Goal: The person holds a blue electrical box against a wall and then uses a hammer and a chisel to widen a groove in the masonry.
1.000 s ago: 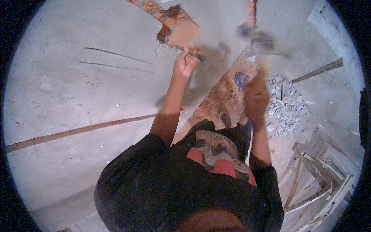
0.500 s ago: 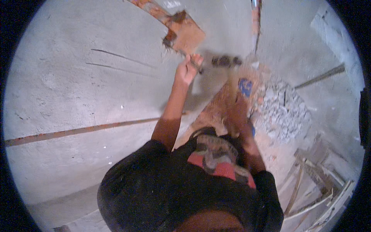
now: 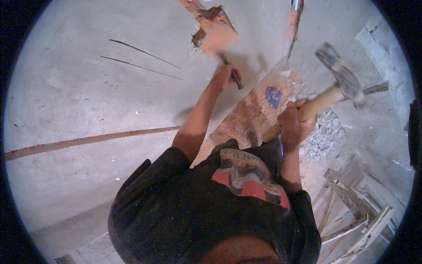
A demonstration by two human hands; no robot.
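My left hand (image 3: 228,74) is closed round a dark metal chisel (image 3: 238,82). The chisel's far end meets the plastered wall at the lower edge of a chipped-out patch of orange brick (image 3: 218,37). Off to the right, my right hand (image 3: 297,122) grips the wooden handle of a hammer (image 3: 324,97). Its heavy grey head (image 3: 340,72) is raised to the right, well apart from the chisel, and slightly smeared by motion.
Grey rubble (image 3: 327,134) is heaped on the floor at right, beside a blue crumpled thing (image 3: 273,97) on orange brick dust. Wooden boards (image 3: 351,207) lie at lower right. A long groove (image 3: 96,140) and two thin dark lines (image 3: 143,53) mark the left wall.
My right hand has swung the hammer from near the chisel up and out to the right. My left hand stays by the brick patch, with the chisel showing more plainly.
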